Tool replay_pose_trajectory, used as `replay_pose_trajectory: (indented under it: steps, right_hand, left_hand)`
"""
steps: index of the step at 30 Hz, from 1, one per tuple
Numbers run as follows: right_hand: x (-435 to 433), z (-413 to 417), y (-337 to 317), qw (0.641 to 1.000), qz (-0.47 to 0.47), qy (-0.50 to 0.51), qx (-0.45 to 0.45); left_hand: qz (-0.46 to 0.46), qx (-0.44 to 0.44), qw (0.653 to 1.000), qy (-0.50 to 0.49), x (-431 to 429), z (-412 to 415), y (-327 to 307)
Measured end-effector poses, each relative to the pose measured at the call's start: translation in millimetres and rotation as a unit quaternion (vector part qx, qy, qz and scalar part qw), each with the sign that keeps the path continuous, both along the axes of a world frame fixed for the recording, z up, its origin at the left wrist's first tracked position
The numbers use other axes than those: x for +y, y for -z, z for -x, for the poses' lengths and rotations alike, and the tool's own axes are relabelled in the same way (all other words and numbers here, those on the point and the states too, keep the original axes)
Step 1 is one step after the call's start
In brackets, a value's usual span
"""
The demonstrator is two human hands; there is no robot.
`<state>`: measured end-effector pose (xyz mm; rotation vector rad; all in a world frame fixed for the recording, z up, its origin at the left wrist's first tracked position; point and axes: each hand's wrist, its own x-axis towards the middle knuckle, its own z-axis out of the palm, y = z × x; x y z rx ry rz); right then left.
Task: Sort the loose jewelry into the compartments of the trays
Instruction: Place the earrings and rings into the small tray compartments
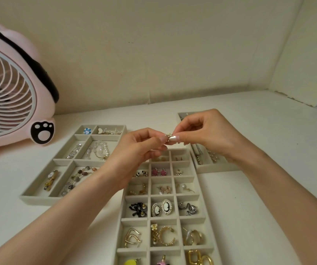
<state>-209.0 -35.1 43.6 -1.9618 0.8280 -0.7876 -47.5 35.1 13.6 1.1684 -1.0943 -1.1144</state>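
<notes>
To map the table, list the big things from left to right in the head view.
In order: pink fan → tray of bracelets → tray of earrings → tray of chains. The left hand and right hand, pinching a small earring, overlap the trays and are left out.

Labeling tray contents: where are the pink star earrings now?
Head view, centre: the pink star earrings lie in the centre column of the middle tray, between the checkered earrings on their left and a small pale earring on their right.
</notes>
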Motion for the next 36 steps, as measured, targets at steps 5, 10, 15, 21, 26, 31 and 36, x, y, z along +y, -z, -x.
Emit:
replay_pose_trajectory:
  steps: [5,10,15,21,26,31,36]
  right_hand:
    - [0,1,-1,1.000,-0.005,-0.005,-0.004]
    - [-1,2,-1,1.000,-0.006,-0.012,0.010]
    - [-1,8,-7,0.997,0.009,-0.013,0.079]
    - [0,14,-15,0.974,0.013,-0.029,0.223]
    - [6,10,-22,0.942,0.036,-0.052,0.329]
    - [7,5,-14,0.920,0.061,-0.036,0.387]
    - [9,-3,-7,0.904,0.096,-0.028,0.416]
  left_hand:
    - [-0.001,-0.022,1.000,0.009,0,0,-1]
    - [-0.006,-0.075,0.997,0.014,2,0,-2]
    - [0.000,-0.206,0.978,0.007,4,-2,-3]
    - [0.003,-0.252,0.968,-0.012,4,-6,-3]
    - [0.020,-0.265,0.964,-0.031,3,-8,-3]
    - [0.043,-0.277,0.959,-0.033,4,-8,-4]
    - [0.073,-0.341,0.936,-0.036,5,-9,-5]
